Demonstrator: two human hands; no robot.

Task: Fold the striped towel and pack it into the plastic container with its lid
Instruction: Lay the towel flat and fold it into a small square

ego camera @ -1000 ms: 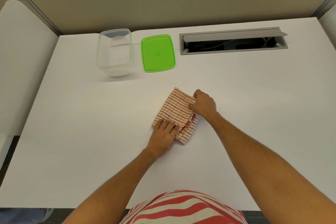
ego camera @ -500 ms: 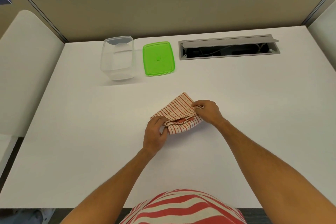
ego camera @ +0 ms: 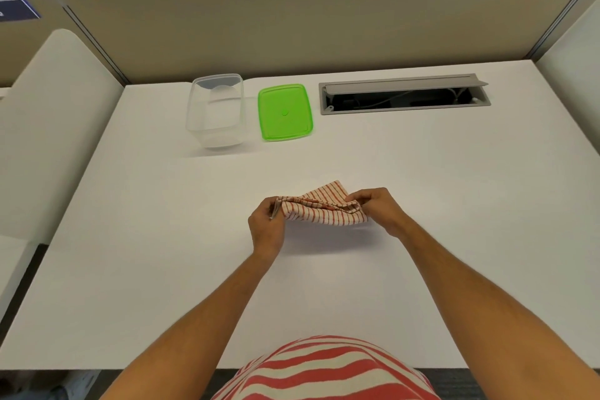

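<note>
Standing well beyond the hands, toward the far edge of the white desk point(ego camera: 136, 237), the clear plastic container point(ego camera: 216, 110) is upright and open-topped, and nothing lies inside it. Just to its right, apart from it by a narrow strip of desk, the green lid point(ego camera: 285, 112) lies flat. Farther right, beyond the right hand, a grey cable hatch point(ego camera: 404, 97) is set into the desk with its flap raised, and dark cables show in the opening.

Both bare forearms reach forward from the bottom of the view and angle inward, so the 2 hands face each other across the folded towel. The left hand point(ego camera: 267, 227) has its back to the camera, its fingers curled round the left end of the striped towel point(ego camera: 324, 208), gripping the stacked layers there. The right hand point(ego camera: 373, 206) pinches the right end, thumb and fingers closed on the upper fold. The hands stay apart, with the towel spanning the gap between them.

The towel is a small folded bundle with red and cream stripes. Its near part sags between the 2 grips and casts a soft shadow on the desk; whether it touches the surface cannot be told. Nearer than the hands, at the bottom edge, a red-and-cream striped shirt point(ego camera: 324, 370) shows.
</note>
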